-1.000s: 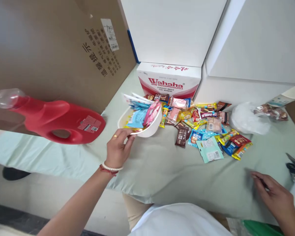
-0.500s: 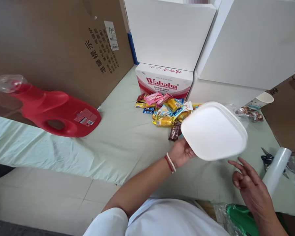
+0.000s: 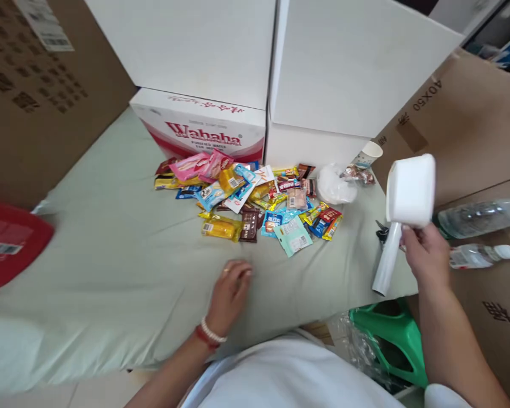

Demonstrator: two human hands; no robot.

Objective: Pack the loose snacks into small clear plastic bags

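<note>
My right hand point(image 3: 427, 252) grips a white plastic container point(image 3: 410, 190) from below, holding it up over the right end of the table, tilted on its side. Below it lies a white plastic roll point(image 3: 387, 258), partly behind the container. My left hand point(image 3: 232, 294) hovers or rests just above the cloth with its fingers curled in and nothing visible in them. In front of it spreads a heap of wrapped snacks, with a yellow packet point(image 3: 221, 228), a dark brown packet point(image 3: 249, 225) and a pale green packet point(image 3: 294, 235) closest.
A Wahaha carton point(image 3: 204, 133) and white boxes point(image 3: 323, 68) stand behind the snacks. At left lies a red jug point(image 3: 12, 243). A paper cup point(image 3: 369, 154) and white plastic bag point(image 3: 336, 184) are at the back right. Clear bottles point(image 3: 480, 218) and a green stool point(image 3: 391, 334) are beyond the table's edge.
The white container has passed from my left hand to my right hand and moved right. My left hand is now lower, with fingers curled. The view has turned right.
</note>
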